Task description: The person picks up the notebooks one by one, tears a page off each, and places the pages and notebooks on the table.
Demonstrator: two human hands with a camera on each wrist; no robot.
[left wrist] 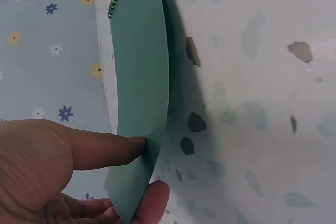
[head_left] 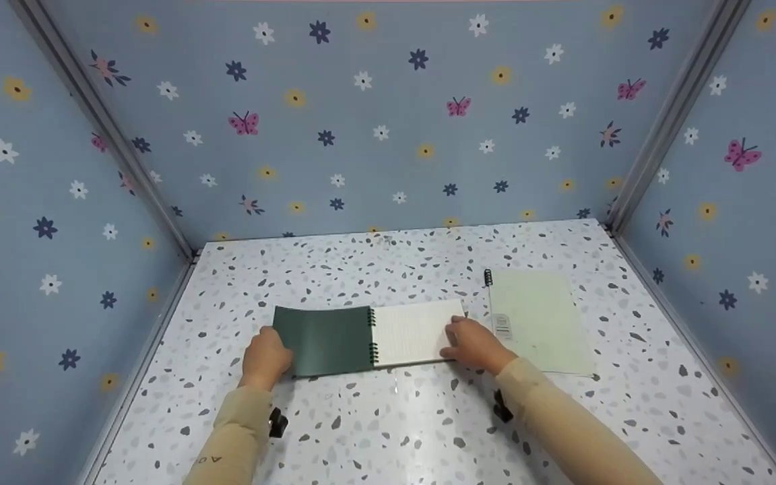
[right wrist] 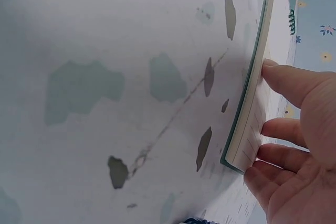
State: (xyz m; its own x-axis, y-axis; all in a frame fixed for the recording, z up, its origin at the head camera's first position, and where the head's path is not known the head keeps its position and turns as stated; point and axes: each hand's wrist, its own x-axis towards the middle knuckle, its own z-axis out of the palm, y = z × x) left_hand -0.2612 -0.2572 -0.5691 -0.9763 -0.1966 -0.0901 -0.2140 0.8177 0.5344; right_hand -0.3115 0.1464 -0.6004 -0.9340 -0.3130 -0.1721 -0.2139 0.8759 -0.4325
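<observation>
We see the right hand [right wrist: 310, 158] at four o'clock, its fingertips [right wrist: 274, 129] touching the notebook [right wrist: 249, 129]. Green rings [right wrist: 292, 22] show at two o'clock, the speckled table [right wrist: 79, 156] at nine.

White terrazzo-patterned tabletop [head_left: 361, 438]
An open green-covered spiral notebook [head_left: 341, 340] lies on it, a pale-green spiral notebook [head_left: 543, 320] just to its right.

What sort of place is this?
Perhaps a small indoor booth for work by hand: flowered panels stand on three sides, grey posts run up the corners, and a speckled surface lies between.
</observation>
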